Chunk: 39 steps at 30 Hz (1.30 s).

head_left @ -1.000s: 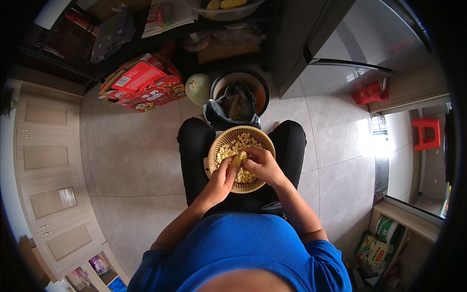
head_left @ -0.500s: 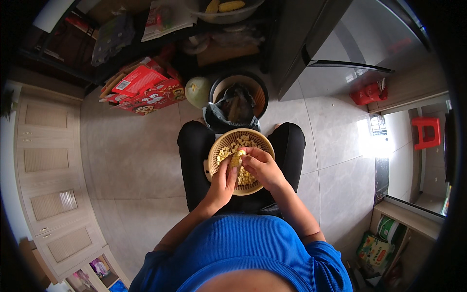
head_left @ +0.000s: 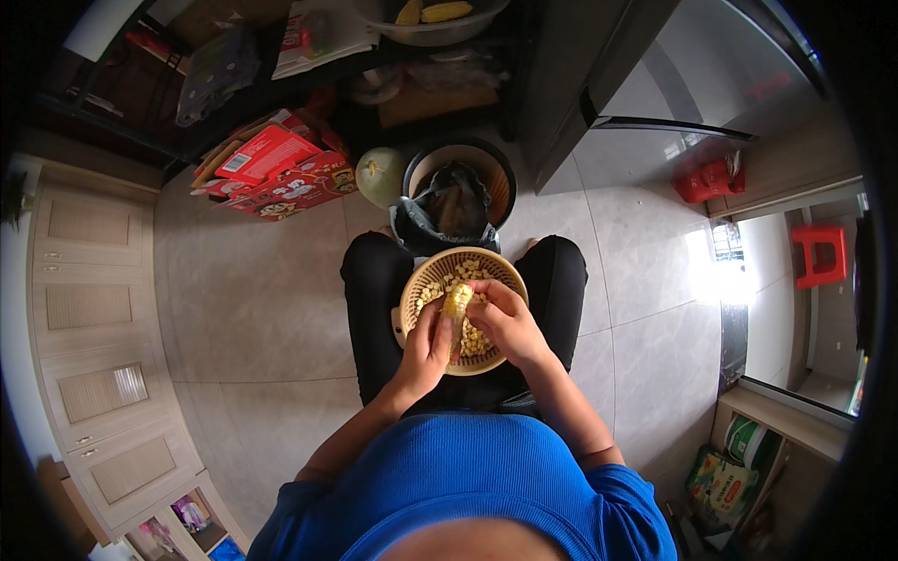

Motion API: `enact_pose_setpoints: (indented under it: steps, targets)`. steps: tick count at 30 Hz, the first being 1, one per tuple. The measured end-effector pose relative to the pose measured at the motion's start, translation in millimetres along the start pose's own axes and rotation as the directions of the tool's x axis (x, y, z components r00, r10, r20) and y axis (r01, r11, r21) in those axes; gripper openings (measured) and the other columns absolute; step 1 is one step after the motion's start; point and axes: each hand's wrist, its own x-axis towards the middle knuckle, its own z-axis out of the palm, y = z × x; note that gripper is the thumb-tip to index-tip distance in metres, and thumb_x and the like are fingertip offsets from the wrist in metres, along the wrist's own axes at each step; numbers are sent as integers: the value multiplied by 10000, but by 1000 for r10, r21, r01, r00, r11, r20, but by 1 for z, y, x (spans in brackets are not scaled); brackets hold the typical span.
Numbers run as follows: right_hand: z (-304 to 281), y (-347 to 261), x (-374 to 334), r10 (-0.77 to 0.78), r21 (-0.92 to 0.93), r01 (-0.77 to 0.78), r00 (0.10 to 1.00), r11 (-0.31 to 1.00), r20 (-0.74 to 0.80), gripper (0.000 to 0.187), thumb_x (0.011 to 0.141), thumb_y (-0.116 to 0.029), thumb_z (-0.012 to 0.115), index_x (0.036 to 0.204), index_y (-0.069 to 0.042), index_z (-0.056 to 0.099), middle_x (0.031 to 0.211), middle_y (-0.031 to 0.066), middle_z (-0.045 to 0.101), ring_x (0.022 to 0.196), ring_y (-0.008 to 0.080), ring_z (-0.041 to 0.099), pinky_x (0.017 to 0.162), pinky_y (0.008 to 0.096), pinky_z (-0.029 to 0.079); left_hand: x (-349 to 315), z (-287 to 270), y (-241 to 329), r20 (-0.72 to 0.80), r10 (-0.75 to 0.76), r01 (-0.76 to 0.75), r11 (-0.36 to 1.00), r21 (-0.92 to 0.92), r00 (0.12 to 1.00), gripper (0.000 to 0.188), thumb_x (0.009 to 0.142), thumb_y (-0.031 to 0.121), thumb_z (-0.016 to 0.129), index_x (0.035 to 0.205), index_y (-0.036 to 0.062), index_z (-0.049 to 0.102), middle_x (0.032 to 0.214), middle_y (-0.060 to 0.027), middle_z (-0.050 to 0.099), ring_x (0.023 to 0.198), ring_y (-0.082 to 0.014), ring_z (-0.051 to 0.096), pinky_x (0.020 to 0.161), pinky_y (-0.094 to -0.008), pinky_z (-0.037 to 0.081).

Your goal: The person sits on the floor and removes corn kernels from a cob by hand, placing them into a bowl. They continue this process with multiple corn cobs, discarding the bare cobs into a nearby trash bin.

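Observation:
A partly stripped corn cob [head_left: 456, 303] is held over a tan slotted plastic basket [head_left: 409, 297] that rests on my lap. My left hand [head_left: 427, 348] is wrapped round the cob's lower part. Against the cob's upper right side, the fingers of my right hand [head_left: 505, 320] press on its kernels; the exact grip of the fingertips is partly hidden. Loose pale-yellow corn kernels [head_left: 474, 343] lie in the basket, below and beyond the cob.
Just past my knees stands a round bin [head_left: 506, 178] with a dark bag [head_left: 412, 231] over its near rim. Left of it are a pale green round melon [head_left: 380, 178] and a red carton [head_left: 299, 182]. A bowl [head_left: 440, 33] with corn cobs sits on the shelf. A refrigerator [head_left: 645, 103] stands far right.
The cob has turned slightly in my hands, showing more of its bare, stripped side. My right fingers have shifted a little along it.

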Motion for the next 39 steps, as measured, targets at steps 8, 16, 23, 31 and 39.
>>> enact_pose_setpoints:
  steps: [8, 16, 23, 31, 39]
  targets:
    - [-5, 4, 1, 94, 200, -102, 994, 974, 50, 189, 867, -110, 503, 1032, -20, 488, 921, 23, 519, 815, 64, 481, 696, 204, 402, -6, -1, 6, 112, -119, 126, 990, -65, 987, 343, 945, 191, 399, 1217, -16, 387, 920, -99, 556, 736, -137, 538, 647, -227, 449]
    - [6, 8, -3, -27, 118, 28, 1000, 993, -15, 233, 837, -25, 494, 1068, -3, 478, 1027, 60, 520, 953, 123, 501, 837, 242, 413, -5, 0, 0, 46, -77, 83, 987, -140, 996, 335, 945, 185, 400, 1213, -16, 396, 1055, -127, 524, 924, -146, 521, 797, -253, 426]
    - [-3, 7, -2, -190, -411, 137, 978, 901, -92, 150, 860, -71, 508, 965, 22, 560, 833, 37, 559, 785, 91, 525, 709, 213, 427, 1, -16, 11, 52, 84, -88, 991, 97, 995, 377, 910, 202, 490, 1198, -36, 434, 1078, -156, 557, 943, -182, 563, 794, -272, 451]
    - [-11, -2, -6, -179, -379, 150, 983, 913, -44, 123, 860, -66, 546, 942, 23, 571, 857, 50, 591, 785, 104, 565, 693, 224, 460, 2, -35, 6, 119, 124, -143, 975, 168, 985, 378, 813, 113, 623, 1125, -45, 478, 1022, -170, 566, 886, -240, 584, 770, -298, 465]
    - [14, 2, -6, -384, -579, 285, 922, 764, -53, 174, 896, -138, 521, 920, 26, 468, 727, 154, 590, 666, 187, 598, 603, 292, 472, 2, -17, 12, 79, 165, -182, 931, 316, 983, 418, 783, 36, 628, 1147, -29, 433, 1040, -219, 565, 944, -348, 580, 790, -360, 477]
